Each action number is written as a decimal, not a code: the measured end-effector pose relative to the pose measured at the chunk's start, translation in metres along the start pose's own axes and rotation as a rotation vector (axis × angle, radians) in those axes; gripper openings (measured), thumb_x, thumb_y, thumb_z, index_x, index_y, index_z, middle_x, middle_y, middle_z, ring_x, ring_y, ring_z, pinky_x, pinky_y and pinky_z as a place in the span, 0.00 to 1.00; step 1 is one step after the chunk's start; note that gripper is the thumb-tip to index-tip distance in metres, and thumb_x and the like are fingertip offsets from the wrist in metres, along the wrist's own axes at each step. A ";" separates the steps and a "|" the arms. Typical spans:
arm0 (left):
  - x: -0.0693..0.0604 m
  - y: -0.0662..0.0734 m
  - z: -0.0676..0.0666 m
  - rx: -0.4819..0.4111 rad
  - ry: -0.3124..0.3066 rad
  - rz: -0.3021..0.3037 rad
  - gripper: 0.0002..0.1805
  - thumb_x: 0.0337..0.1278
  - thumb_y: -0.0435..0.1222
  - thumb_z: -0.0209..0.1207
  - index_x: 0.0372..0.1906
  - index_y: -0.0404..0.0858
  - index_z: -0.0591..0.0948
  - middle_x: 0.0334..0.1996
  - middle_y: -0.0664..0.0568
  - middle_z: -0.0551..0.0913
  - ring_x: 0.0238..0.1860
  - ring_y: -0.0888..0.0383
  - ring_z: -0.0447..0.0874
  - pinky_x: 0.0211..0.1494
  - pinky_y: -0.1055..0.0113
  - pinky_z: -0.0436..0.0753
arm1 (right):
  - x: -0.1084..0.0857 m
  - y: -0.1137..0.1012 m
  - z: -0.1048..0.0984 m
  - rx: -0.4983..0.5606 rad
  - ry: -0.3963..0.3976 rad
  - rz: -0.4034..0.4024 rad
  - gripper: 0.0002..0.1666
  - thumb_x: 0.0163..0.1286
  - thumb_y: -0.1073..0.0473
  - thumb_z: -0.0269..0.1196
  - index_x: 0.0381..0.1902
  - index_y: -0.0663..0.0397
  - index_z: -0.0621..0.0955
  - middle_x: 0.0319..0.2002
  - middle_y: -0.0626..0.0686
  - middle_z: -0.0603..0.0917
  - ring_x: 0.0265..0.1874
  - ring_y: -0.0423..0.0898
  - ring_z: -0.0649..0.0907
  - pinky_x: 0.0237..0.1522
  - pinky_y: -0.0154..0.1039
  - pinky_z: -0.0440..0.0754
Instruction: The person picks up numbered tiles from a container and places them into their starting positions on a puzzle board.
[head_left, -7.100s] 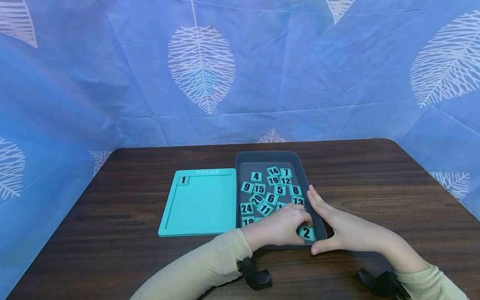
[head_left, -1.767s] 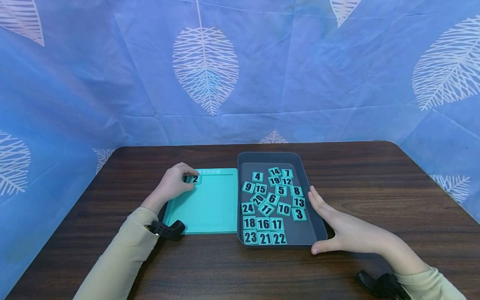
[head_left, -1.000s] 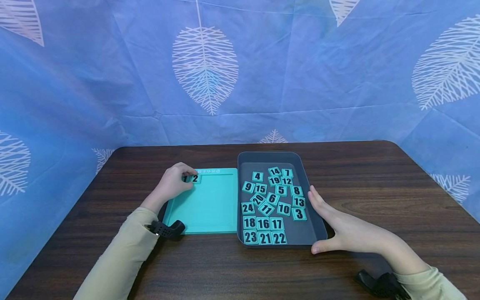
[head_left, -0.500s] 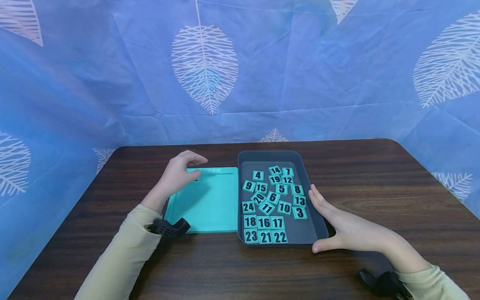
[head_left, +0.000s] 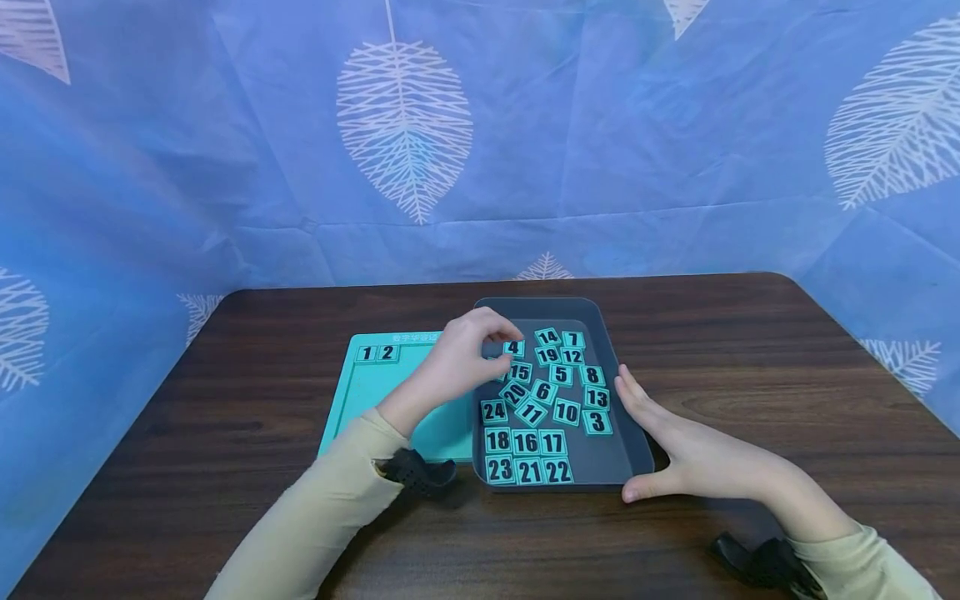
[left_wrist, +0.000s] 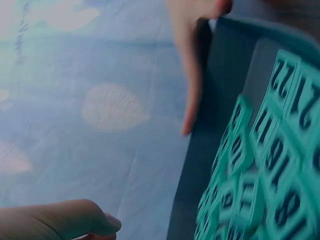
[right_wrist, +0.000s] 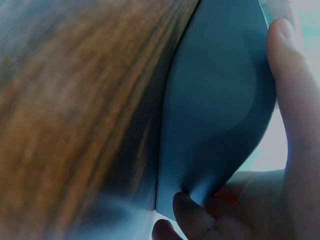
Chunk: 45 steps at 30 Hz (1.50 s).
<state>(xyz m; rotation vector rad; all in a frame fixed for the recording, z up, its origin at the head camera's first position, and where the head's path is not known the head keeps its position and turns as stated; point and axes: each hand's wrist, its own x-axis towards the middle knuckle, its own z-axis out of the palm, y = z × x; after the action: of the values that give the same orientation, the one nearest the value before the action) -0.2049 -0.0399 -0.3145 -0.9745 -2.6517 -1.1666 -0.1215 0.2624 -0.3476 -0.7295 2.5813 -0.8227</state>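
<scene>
My left hand is over the left side of a dark grey tray, thumb and fingers apart with nothing between them. It is nearest the number tile 4 and partly hides tile 9. Its thumb shows low in the left wrist view. My right hand rests against the tray's right side, fingers along the edge and thumb by the front corner. On the turquoise board, tile 1 and tile 2 lie side by side at the top left.
Several turquoise number tiles lie loose in the tray, among them tile 3. Two neat rows, with tile 16 and tile 21, sit at its front. A brown wooden table carries everything; a blue leaf-patterned cloth hangs behind.
My left hand took tile 2 from the tray's front right to the board beside tile 1, let go, and has moved right, back over the tray. My right hand has stayed at the tray's side.
</scene>
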 end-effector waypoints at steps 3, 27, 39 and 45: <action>0.006 0.011 0.014 0.003 -0.032 -0.003 0.13 0.55 0.30 0.63 0.48 0.37 0.83 0.43 0.52 0.79 0.43 0.58 0.75 0.46 0.67 0.77 | 0.001 0.000 0.000 -0.005 0.000 0.000 0.68 0.57 0.37 0.66 0.75 0.50 0.33 0.74 0.53 0.26 0.71 0.63 0.48 0.57 0.61 0.67; 0.028 0.048 0.087 0.067 -0.241 0.041 0.13 0.53 0.31 0.65 0.46 0.38 0.84 0.39 0.55 0.79 0.41 0.63 0.76 0.42 0.81 0.73 | 0.000 0.002 0.000 -0.018 0.015 -0.024 0.67 0.58 0.38 0.66 0.75 0.47 0.33 0.74 0.55 0.27 0.70 0.65 0.53 0.54 0.59 0.71; 0.026 0.041 0.096 0.134 -0.303 0.014 0.12 0.53 0.32 0.66 0.45 0.39 0.84 0.39 0.56 0.79 0.39 0.64 0.76 0.41 0.81 0.74 | 0.000 0.002 0.000 -0.004 0.007 -0.019 0.68 0.58 0.37 0.66 0.75 0.49 0.33 0.74 0.52 0.26 0.70 0.64 0.52 0.56 0.58 0.70; 0.024 0.042 0.101 0.233 -0.315 0.002 0.12 0.53 0.35 0.66 0.44 0.41 0.84 0.39 0.58 0.79 0.38 0.67 0.74 0.41 0.81 0.74 | -0.001 0.003 0.000 0.011 0.005 -0.018 0.67 0.58 0.38 0.66 0.75 0.49 0.33 0.74 0.51 0.25 0.70 0.65 0.50 0.56 0.60 0.69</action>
<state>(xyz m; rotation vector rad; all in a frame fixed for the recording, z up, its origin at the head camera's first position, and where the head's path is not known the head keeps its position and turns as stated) -0.1822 0.0632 -0.3518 -1.1996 -2.9364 -0.7300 -0.1219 0.2644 -0.3492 -0.7492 2.5765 -0.8442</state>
